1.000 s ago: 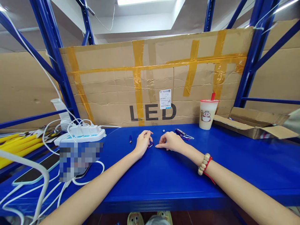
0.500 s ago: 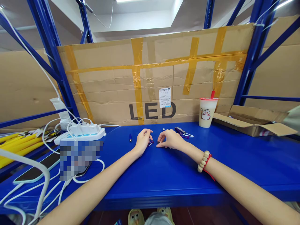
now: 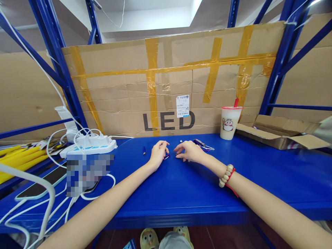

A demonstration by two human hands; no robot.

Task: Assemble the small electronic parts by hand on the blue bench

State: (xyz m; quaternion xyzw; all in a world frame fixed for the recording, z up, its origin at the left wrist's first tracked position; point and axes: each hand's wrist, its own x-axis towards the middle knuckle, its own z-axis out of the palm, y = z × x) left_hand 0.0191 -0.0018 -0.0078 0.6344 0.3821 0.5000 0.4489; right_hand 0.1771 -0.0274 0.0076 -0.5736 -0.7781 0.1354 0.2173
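From the head view, I see both bare hands near the middle of the blue metal shelf [image 3: 155,193]. The left hand [image 3: 157,155] is half curled, with a slim purple piece [image 3: 166,157] showing at its fingertips, just above or on the shelf; whether the fingers grip it or only steady it, I cannot tell.

The change is in the right hand [image 3: 190,152]. Half a second ago thumb and forefinger met in a tight pinch around something tiny; now they stand looser, and the hand has drawn slightly away from the left. A dark speck shows by those fingertips — too small to name, and I cannot tell whether it is held or lying on the blue. To my eye this is a pause or a shift of grip in handling small parts, with the purple piece staying by the left hand.

Around them lie a short blue cylinder [image 3: 144,150] on the left, a small pale round bit [image 3: 181,141] beyond the right hand, and a purple metallic item with a wire loop [image 3: 203,145] beside it. Farther right stands a drink cup [image 3: 229,126] with a red straw [image 3: 236,102] — upright, near an open cardboard box [image 3: 264,135].
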